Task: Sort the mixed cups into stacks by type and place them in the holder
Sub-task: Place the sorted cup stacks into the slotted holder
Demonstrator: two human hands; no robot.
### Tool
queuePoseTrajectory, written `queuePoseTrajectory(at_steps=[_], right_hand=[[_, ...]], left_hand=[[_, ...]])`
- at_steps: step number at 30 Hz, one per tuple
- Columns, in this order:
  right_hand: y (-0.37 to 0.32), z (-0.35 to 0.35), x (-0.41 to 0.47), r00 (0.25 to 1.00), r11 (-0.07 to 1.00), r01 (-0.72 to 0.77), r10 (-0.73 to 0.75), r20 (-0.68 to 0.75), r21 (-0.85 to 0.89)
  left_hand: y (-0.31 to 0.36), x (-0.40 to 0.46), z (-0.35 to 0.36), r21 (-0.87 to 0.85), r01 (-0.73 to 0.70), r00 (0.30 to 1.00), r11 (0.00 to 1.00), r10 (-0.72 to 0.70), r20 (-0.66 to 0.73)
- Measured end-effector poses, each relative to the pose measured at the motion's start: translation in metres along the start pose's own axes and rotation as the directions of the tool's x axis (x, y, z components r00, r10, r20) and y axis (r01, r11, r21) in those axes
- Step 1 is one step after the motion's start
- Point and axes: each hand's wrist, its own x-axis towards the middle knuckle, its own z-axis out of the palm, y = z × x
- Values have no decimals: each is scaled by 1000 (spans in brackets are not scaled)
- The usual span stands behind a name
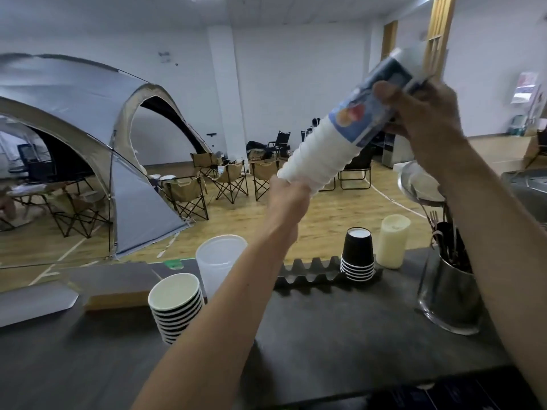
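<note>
I hold a long tilted stack of white cups with blue printed labels (346,137) up in the air above the counter. My left hand (288,196) grips its lower white end. My right hand (420,113) is closed around the upper, labelled end. On the dark counter a black toothed cup holder (310,275) lies with an upside-down stack of black cups (357,255) in its right end. A second stack of black cups, white inside (176,306), stands upright at the front left. A clear plastic cup stack (219,261) stands behind it.
A cream pillar candle (392,241) stands right of the holder. A metal canister with cutlery (450,294) sits at the right. A flat wooden-edged board (115,287) lies at the left. Beyond the counter are a tent (74,119) and folding chairs.
</note>
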Motion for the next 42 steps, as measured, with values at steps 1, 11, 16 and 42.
queuePoseTrajectory(at_steps=[1, 11, 16, 42], right_hand=[[6, 8, 11, 999, 999, -22, 23, 22, -40], [114, 85, 4, 895, 936, -120, 247, 372, -332], [151, 103, -10, 840, 915, -82, 276, 467, -395], [214, 114, -33, 803, 907, -166, 352, 481, -387]], left_hand=[[-13, 0, 4, -17, 32, 999, 999, -32, -15], [-168, 0, -1, -424, 315, 838, 849, -459, -297], [-208, -1, -8, -522, 323, 781, 790, -534, -324], [-252, 10, -14, -480, 426, 712, 766, -612, -345]])
